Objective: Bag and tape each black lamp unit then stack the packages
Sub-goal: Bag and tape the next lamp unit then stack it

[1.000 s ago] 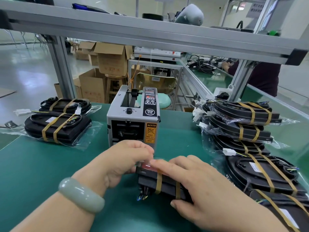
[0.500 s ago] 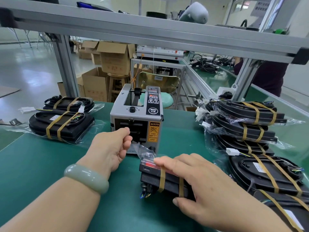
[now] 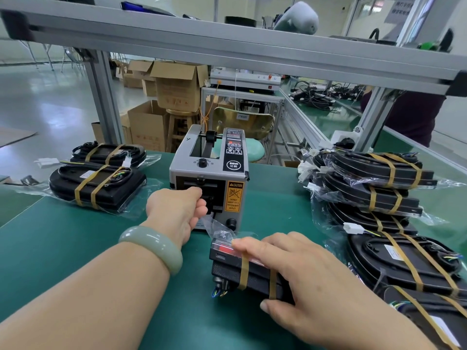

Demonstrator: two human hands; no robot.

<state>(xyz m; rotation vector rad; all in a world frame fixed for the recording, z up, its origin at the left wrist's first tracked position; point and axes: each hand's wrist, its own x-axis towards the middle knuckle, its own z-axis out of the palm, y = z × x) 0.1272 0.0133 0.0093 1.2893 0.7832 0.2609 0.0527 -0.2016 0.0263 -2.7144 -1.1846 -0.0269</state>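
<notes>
While my right hand (image 3: 310,279) steadies the work, my left hand (image 3: 177,210) reaches to the outlet of the grey tape dispenser (image 3: 209,170), which stands at the middle of the green tabletop (image 3: 75,248). Its fingers are curled at the slot, but I cannot tell whether they pinch a strip of tape. The black lamp unit (image 3: 227,271) I am packing lies just in front of the dispenser, nearer to me, bound with two tan bands and inside a clear bag. My right hand lies over it with fingers nearly straight, the index fingertip pinning down the folded bag flap (image 3: 219,229) and the thumb against the near edge. This unit looks bagged but not yet taped shut. To the right, a stack of bagged units (image 3: 374,183) stands several high, which I take for finished packages. Nearer on the right lie more banded units (image 3: 404,261); I cannot tell whether those are bagged. At the far left, two bagged units (image 3: 101,183) lie well apart from the stack. By my judgement, sealing this flap and stacking the package are left.
</notes>
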